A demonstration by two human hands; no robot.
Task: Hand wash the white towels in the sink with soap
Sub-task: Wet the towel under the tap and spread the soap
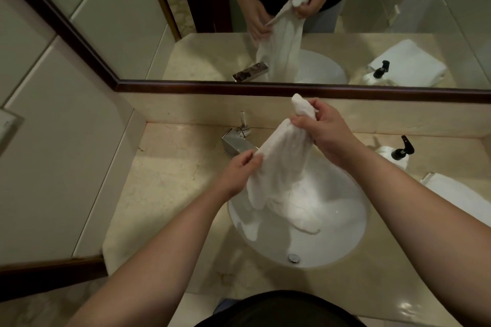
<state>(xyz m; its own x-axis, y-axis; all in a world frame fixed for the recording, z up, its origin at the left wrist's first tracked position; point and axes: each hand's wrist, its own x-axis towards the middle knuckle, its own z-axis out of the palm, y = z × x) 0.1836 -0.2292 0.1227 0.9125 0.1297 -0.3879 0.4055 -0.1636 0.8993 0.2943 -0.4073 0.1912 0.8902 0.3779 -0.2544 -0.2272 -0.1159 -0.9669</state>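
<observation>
Hanging from both hands' fingers [305, 121] — towel [284, 175]

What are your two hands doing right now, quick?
Left hand: closed, pinching the edge of the towel.
Right hand: closed, grip round the towel's bunched top, holding it up over the sink.

You are standing in a bathroom, at a vanity. A round white sink [332, 244] is set into a beige marble counter [164, 188]. Behind the sink stands a chrome faucet [235, 142], and above that a dark-framed mirror [212, 34]. Right of the sink sit a soap pump bottle [400, 155] and a folded white towel [462, 199]. Left of the sink the wall is tiled.
</observation>
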